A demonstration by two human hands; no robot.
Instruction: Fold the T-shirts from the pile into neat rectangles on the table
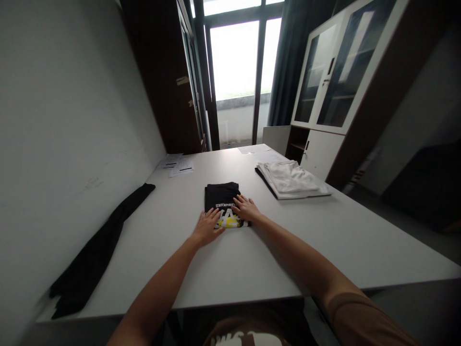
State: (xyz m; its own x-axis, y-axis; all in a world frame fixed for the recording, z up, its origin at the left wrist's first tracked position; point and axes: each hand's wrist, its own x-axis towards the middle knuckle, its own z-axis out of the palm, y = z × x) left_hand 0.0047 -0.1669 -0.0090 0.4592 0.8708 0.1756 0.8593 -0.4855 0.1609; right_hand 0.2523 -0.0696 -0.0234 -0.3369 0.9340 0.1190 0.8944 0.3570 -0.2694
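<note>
A folded black T-shirt (220, 192) with white lettering and a yellow-and-white print lies flat in the middle of the white table (162, 269). On its lower left corner rests my left hand (208, 227), fingers spread over the cloth. My right hand (247, 209) lies flat across the shirt's right side, its fingers stretched out toward the print. Both palms face down, and neither hand grips the fabric. Part of the print is hidden under the fingers.
To the right sits a stack of folded white and dark clothes (290, 179). A long black garment (104, 245) stretches along the left wall. Paper sheets (176, 164) lie at the back left, with more papers (262, 153) at the far edge. A white cabinet (326, 149) stands behind on the right.
</note>
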